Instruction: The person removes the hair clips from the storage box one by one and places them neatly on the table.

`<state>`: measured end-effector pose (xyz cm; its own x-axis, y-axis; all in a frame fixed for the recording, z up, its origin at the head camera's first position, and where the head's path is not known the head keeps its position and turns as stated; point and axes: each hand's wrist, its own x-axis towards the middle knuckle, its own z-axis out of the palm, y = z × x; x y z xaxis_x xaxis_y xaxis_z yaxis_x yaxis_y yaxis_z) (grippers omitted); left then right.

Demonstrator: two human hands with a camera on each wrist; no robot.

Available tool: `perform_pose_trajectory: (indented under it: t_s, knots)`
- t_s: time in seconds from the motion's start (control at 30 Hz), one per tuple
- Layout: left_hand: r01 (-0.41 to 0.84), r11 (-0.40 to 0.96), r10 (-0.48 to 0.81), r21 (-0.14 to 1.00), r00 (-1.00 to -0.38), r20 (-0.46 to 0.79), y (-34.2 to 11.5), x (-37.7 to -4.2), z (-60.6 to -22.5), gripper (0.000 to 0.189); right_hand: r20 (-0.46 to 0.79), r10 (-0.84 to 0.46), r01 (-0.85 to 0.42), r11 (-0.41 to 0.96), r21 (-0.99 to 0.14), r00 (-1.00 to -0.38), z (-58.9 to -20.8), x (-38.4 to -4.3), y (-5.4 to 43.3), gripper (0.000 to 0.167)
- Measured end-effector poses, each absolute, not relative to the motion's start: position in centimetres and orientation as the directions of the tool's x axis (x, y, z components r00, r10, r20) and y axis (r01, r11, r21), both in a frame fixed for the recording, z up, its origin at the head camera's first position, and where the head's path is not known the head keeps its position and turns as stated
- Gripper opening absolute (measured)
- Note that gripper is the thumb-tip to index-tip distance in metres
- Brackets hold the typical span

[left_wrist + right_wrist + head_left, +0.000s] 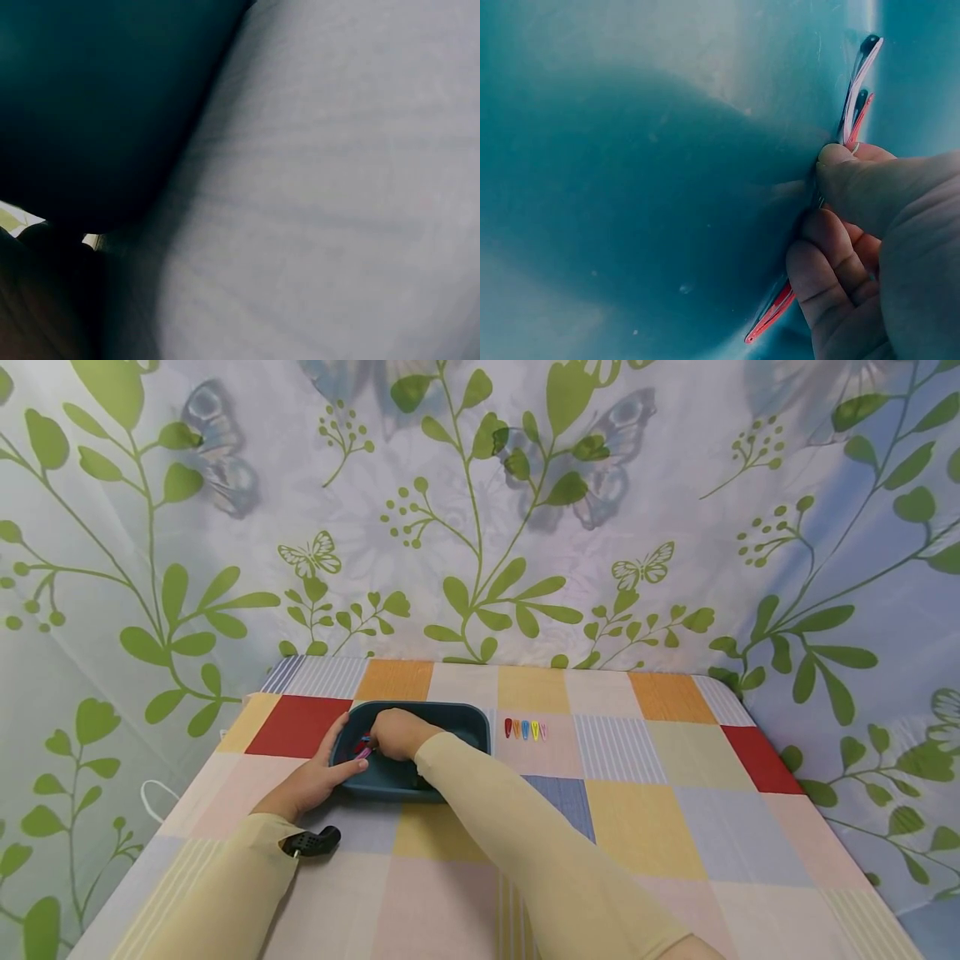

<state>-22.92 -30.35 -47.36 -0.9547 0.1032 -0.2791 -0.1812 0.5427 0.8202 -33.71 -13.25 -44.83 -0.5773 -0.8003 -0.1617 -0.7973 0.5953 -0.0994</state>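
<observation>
A dark teal plastic tray (pixel 450 795) stands on the table. My left hand (pixel 309 783) holds its left end, thumb over the rim and fingers along the outer side; the left wrist view shows mostly the tray's outer wall (pixel 97 97). Inside the tray, my right hand (pixel 401 733) reaches to the left end. Its thumb and forefinger pinch at a pale pink snap hair clip (pixel 859 82), whose lower end the fingertips hide. A red hair clip (pixel 861 116) lies just behind it, and another red clip (pixel 769 313) shows below the curled fingers.
Right of the tray, several snap hair clips (pixel 526 729) in different colours lie side by side in a row. A patchwork cloth (pixel 637 818) covers the table. Behind hangs a leaf-patterned curtain (pixel 420 568). A black device (pixel 311 842) sits at the left cuff.
</observation>
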Motion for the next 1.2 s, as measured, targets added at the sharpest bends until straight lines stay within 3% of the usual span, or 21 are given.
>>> perform_pose_trajectory:
  t_s: [0.4,0.7,1.2]
  knots:
    - [-0.179,0.522,0.101,0.834,-0.958,-0.269,-30.6,-22.6,-47.6,0.101,-0.172,-0.783,-0.777,0.619,-0.115,-0.598,-44.9,-33.3,-13.6,0.023]
    - [-0.19,0.46,0.108,0.867,-0.958,-0.267,-30.2,-22.6,-47.3,0.101,-0.104,-0.818,-0.816,0.573,-0.077,-0.565,-45.2,-34.0,-12.9,0.024]
    - [-0.222,0.486,0.082,0.845,-0.951,-0.297,-30.2,-22.9,-47.1,0.102,-0.12,-0.766,-0.707,0.633,-0.316,-0.632,-45.3,-35.0,-12.6,0.031]
